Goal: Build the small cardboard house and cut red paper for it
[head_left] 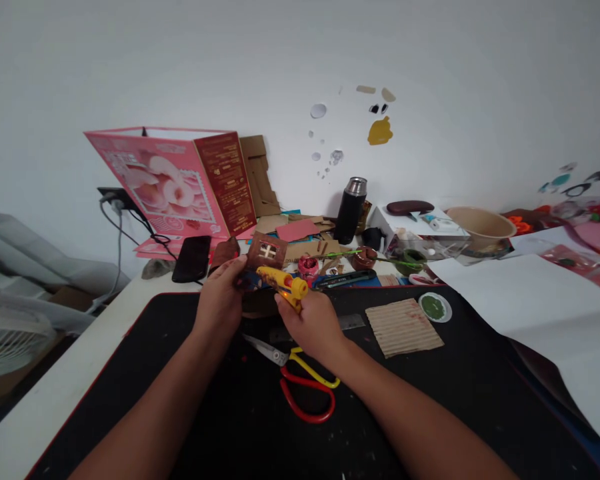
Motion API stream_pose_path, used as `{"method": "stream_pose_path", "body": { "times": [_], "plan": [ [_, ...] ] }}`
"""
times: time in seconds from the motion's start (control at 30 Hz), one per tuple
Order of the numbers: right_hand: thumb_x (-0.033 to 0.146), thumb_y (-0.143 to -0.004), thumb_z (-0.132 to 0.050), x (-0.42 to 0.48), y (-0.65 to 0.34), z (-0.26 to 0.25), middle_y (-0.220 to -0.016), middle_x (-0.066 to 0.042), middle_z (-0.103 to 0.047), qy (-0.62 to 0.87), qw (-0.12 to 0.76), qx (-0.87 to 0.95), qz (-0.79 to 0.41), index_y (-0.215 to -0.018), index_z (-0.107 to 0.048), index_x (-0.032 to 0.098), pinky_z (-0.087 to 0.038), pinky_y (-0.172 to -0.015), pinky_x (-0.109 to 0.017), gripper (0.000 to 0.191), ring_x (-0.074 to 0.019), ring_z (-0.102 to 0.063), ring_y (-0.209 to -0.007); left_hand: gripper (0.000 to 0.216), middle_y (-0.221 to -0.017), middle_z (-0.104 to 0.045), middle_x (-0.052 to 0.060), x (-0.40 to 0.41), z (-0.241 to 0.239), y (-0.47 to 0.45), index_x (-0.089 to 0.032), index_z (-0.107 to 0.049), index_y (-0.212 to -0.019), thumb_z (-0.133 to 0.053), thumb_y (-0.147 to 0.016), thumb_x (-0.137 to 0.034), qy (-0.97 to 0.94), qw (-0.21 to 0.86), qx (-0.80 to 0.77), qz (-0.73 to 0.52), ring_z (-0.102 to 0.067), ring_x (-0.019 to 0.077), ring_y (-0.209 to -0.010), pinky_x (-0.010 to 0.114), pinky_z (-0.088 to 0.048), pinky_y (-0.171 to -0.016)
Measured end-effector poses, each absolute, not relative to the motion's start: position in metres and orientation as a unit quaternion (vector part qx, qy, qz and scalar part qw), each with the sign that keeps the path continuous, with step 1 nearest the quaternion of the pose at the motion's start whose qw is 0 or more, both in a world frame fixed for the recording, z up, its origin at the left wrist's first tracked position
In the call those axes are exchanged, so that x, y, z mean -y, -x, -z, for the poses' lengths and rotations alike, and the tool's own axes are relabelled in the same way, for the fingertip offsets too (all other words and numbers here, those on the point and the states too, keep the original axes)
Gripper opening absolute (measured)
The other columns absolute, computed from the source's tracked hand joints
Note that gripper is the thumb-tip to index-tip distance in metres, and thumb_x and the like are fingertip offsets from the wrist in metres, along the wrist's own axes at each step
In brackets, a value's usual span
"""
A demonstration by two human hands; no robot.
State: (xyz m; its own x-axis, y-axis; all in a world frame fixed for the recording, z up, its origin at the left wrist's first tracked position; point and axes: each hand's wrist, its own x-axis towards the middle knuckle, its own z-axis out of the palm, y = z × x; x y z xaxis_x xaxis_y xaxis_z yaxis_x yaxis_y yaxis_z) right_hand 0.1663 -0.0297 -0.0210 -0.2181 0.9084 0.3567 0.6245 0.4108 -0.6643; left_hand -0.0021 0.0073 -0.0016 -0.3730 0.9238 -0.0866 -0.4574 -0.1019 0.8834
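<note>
My right hand is closed around a yellow hot glue gun, which points left and has a small orange light lit. My left hand grips a brown painted cardboard piece with a cross-barred window cut in it. The gun's front end is close beside this piece; whether they touch I cannot tell. Below my hands, scissors with one red and one yellow handle lie on the black mat. A ruler lies partly hidden behind my right hand.
Corrugated cardboard and a lid of green paint lie at the right. Behind stand a black thermos, paint pots and cardboard scraps. A phone and pink box are at the left.
</note>
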Motion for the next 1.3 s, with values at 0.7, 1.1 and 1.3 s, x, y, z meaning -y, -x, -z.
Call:
{"method": "stream_pose_path", "body": {
  "times": [0.7, 1.1, 1.3],
  "plan": [
    [0.047, -0.101, -0.048, 0.03, -0.168, 0.014, -0.08, -0.013, -0.076, 0.519, 0.346, 0.76, -0.183, -0.086, -0.069, 0.018, -0.045, -0.065, -0.032, 0.038, -0.0276, -0.074, -0.076, 0.04, -0.078, -0.071, 0.001, 0.001, -0.008, -0.004, -0.015, -0.073, -0.078, -0.094, -0.055, -0.041, -0.271, 0.461, -0.481, -0.695, -0.062, 0.0143, -0.067, 0.026, -0.046, -0.062],
    [0.046, -0.101, -0.049, 0.029, -0.17, 0.018, -0.074, -0.01, -0.075, 0.512, 0.362, 0.758, -0.176, -0.088, -0.071, 0.018, -0.045, -0.064, -0.03, 0.037, -0.024, -0.07, -0.07, 0.035, -0.076, -0.071, 0.0, -0.003, -0.008, 0.002, -0.016, -0.073, -0.077, -0.092, -0.057, -0.038, -0.264, 0.443, -0.467, -0.718, -0.061, 0.0131, -0.066, 0.024, -0.046, -0.062],
    [0.047, -0.1, -0.05, 0.03, -0.169, 0.018, -0.076, -0.01, -0.075, 0.507, 0.359, 0.764, -0.177, -0.09, -0.071, 0.018, -0.045, -0.065, -0.03, 0.038, -0.0238, -0.07, -0.071, 0.036, -0.077, -0.07, 0.0, -0.002, -0.009, 0.001, -0.015, -0.073, -0.079, -0.091, -0.059, -0.039, -0.276, 0.437, -0.466, -0.718, -0.061, 0.0131, -0.067, 0.025, -0.043, -0.061]
  ]
}}
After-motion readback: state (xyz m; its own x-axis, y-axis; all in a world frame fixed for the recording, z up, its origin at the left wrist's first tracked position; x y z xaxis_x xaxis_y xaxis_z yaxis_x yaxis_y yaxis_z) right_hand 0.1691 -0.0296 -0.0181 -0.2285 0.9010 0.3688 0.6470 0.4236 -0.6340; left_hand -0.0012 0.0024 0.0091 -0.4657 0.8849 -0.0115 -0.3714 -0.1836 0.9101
